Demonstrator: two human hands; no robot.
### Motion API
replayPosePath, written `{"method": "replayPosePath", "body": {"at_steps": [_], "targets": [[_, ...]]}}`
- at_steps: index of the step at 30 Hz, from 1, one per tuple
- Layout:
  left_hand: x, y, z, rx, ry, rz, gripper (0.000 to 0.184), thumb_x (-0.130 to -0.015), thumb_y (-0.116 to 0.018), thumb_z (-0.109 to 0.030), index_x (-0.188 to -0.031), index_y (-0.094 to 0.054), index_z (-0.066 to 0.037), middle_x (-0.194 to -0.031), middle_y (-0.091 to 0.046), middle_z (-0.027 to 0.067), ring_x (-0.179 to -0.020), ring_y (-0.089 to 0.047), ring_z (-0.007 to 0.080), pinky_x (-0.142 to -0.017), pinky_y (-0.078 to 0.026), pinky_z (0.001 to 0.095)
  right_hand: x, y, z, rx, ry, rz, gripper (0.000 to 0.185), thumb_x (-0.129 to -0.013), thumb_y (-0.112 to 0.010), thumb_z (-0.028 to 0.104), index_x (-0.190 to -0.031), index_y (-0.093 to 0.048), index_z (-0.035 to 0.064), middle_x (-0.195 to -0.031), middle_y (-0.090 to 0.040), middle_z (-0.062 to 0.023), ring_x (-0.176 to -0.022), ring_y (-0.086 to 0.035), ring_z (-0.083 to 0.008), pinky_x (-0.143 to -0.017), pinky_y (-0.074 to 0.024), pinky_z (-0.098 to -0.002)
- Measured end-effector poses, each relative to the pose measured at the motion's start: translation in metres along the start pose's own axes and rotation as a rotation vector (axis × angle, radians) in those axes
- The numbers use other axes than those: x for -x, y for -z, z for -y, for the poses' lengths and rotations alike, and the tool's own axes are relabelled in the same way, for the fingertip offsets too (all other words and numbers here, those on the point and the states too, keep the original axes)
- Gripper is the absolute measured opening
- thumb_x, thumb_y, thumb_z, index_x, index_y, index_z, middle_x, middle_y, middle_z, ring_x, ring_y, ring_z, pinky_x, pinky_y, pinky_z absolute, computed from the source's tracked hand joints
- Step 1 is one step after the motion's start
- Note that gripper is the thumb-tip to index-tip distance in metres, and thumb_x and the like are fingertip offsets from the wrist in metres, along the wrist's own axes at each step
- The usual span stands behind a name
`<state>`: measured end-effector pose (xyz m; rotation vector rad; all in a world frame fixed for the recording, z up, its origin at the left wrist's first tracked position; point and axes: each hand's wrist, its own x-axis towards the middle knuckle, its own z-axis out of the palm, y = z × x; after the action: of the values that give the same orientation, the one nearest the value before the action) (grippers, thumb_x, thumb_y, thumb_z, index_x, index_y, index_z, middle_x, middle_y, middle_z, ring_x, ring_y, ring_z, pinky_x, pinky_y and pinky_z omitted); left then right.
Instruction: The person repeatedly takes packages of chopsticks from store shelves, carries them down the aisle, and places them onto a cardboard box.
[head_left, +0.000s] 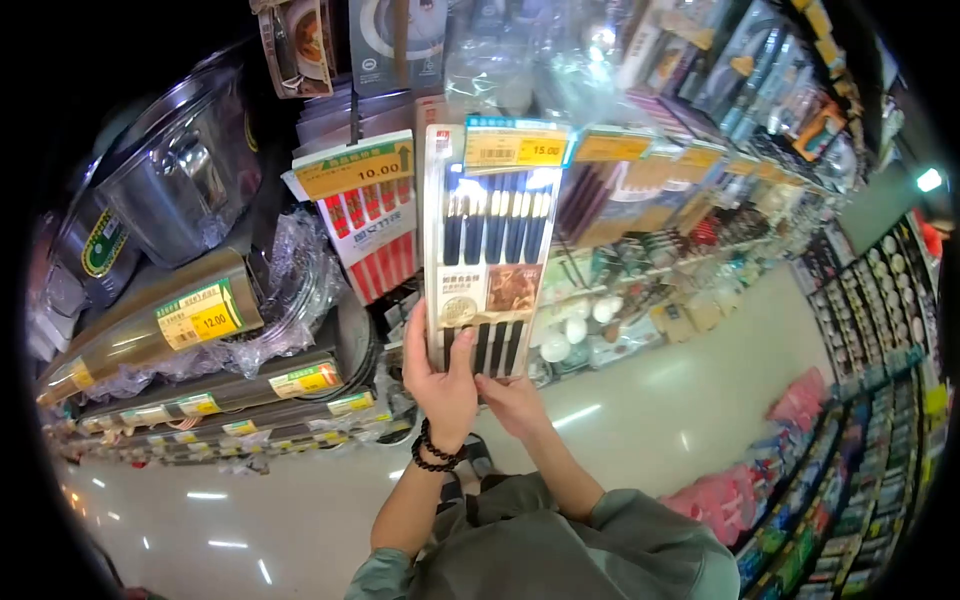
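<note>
From where I stand, the flat pack of chopsticks [491, 255] is upright in front of the shopper, its lower end in the hands and its top edge behind the yellow price tag [515, 151] marked 15.00. Whether the pack is free of its hook I cannot tell; the tag covers that part. The left hand [437, 378] has the near left corner, thumb laid over the front and fingers bent round behind, closed on it about as far as the pack's thickness allows. The right hand [510, 402] is at the near right corner, against the bottom edge; its fingers are mostly hidden, so I cannot say whether they pinch the pack or only prop it.

To handle it well, I'd let the left hand do the gripping and the right bear weight from below, since a tall, slim pack held by its foot would probably tip at the top. Light pressure should be enough; squeezing could bend the clear front. I'd keep the pack square to the eyes, the thumb low and off the printed label [488, 291], and the top clear of the tag on the far side and the red-and-white packs [372, 232] to the left, where it might snag.
</note>
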<state>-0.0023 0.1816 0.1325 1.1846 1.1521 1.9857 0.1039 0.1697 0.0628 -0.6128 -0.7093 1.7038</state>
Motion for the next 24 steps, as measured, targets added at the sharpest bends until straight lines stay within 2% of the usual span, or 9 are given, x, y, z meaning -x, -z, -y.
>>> {"method": "replayPosePath", "body": {"at_steps": [5, 8, 12, 13, 16, 17, 20, 21, 24], "targets": [[0.052, 0.01, -0.028, 0.158, 0.152, 0.047, 0.056, -0.092, -0.059, 0.003, -0.143, -0.035, 0.01, -0.137, -0.051, 0.0163, -0.12, -0.052, 0.0183, -0.103, -0.041, 0.0311, 0.063, -0.007, 0.016, 0.179, 0.053, -0.07, 0.037, -0.086, -0.069, -0.003, -0.122, -0.062, 0.0024, -0.108, -0.069, -0.0048, -0.094, -0.065, -0.0139, -0.081, -0.0537, -0.0293], [0.085, 0.016, -0.031, 0.249, 0.195, 0.029, 0.057, -0.092, -0.063, 0.002, -0.142, -0.037, 0.009, -0.133, -0.054, 0.0158, -0.115, -0.055, 0.0177, -0.098, -0.045, 0.0299, 0.098, 0.016, 0.015, 0.385, -0.008, -0.09, 0.036, -0.084, -0.072, -0.001, -0.119, -0.064, 0.0026, -0.103, -0.07, -0.0031, -0.089, -0.066, -0.0121, -0.078, -0.0537, -0.0275], [0.147, 0.024, -0.015, 0.224, 0.197, 0.012, 0.061, -0.092, -0.058, 0.004, -0.146, -0.03, 0.009, -0.143, -0.045, 0.0189, -0.128, -0.046, 0.023, -0.109, -0.035, 0.0346, 0.153, 0.04, 0.035, 0.627, -0.135, -0.021, 0.02, -0.086, -0.074, 0.009, -0.105, -0.071, 0.0012, -0.093, -0.07, 0.0004, -0.082, -0.06, -0.0051, -0.072, -0.05, -0.0245], [0.163, 0.027, -0.013, 0.25, 0.218, 0.039, 0.061, -0.093, -0.056, 0.003, -0.147, -0.028, 0.009, -0.145, -0.043, 0.02, -0.13, -0.044, 0.0248, -0.11, -0.033, 0.036, 0.166, 0.049, 0.043, 0.786, -0.165, 0.041, 0.021, -0.088, -0.072, 0.014, -0.102, -0.07, -0.0014, -0.088, -0.069, -0.0007, -0.078, -0.057, -0.0066, -0.071, -0.0486, -0.0267], [0.212, 0.025, -0.018, 0.28, 0.295, 0.148, 0.067, -0.091, -0.054, -0.005, -0.148, -0.021, 0.011, -0.148, -0.035, 0.0235, -0.135, -0.038, 0.0309, -0.114, -0.027, 0.0407, 0.211, 0.058, 0.074, 0.886, 0.066, 0.197, 0.023, -0.088, -0.072, 0.018, -0.099, -0.07, -0.0017, -0.076, -0.063, -0.0012, -0.072, -0.055, -0.0119, -0.067, -0.0476, -0.0283], [0.229, 0.022, -0.017, 0.302, 0.289, 0.203, 0.07, -0.09, -0.055, -0.007, -0.149, -0.02, 0.01, -0.149, -0.033, 0.0241, -0.136, -0.036, 0.0318, -0.114, -0.026, 0.0418, 0.228, 0.066, 0.081, 0.9, 0.065, 0.229, 0.03, -0.091, -0.068, 0.02, -0.109, -0.066, -0.0036, -0.084, -0.065, -0.0062, -0.079, -0.056, -0.0149, -0.073, -0.0486, -0.0306], [0.277, -0.008, -0.025, 0.307, 0.179, 0.367, 0.072, -0.09, -0.056, -0.01, -0.15, -0.02, 0.008, -0.148, -0.036, 0.0214, -0.134, -0.04, 0.0307, -0.112, -0.03, 0.0405, 0.283, 0.089, 0.083, 0.713, 0.164, 0.046, 0.039, -0.097, -0.06, 0.024, -0.123, -0.057, -0.0045, -0.099, -0.065, -0.0086, -0.087, -0.055, -0.0152, -0.078, -0.0483, -0.0315], [0.297, -0.02, -0.025, 0.282, 0.173, 0.443, 0.075, -0.09, -0.056, -0.012, -0.151, -0.018, 0.007, -0.15, -0.033, 0.0221, -0.136, -0.037, 0.0319, -0.113, -0.027, 0.0416, 0.301, 0.099, 0.075, 0.584, 0.267, -0.019, 0.047, -0.103, -0.047, 0.028, -0.137, -0.045, -0.0044, -0.117, -0.061, -0.0096, -0.101, -0.053, -0.016, -0.088, -0.0466, -0.0314], [0.348, -0.063, -0.044, 0.285, 0.195, 0.64, 0.083, -0.09, -0.06, -0.017, -0.153, -0.012, 0.006, -0.153, -0.027, 0.0228, -0.139, -0.033, 0.0331, -0.115, -0.024, 0.0429, 0.364, 0.132, 0.094, 0.528, 0.218, -0.14, 0.049, -0.107, -0.038, 0.023, -0.148, -0.032, -0.0019, -0.134, -0.051, -0.0063, -0.119, -0.046, -0.0134, -0.104, -0.0376, -0.0276]]}}
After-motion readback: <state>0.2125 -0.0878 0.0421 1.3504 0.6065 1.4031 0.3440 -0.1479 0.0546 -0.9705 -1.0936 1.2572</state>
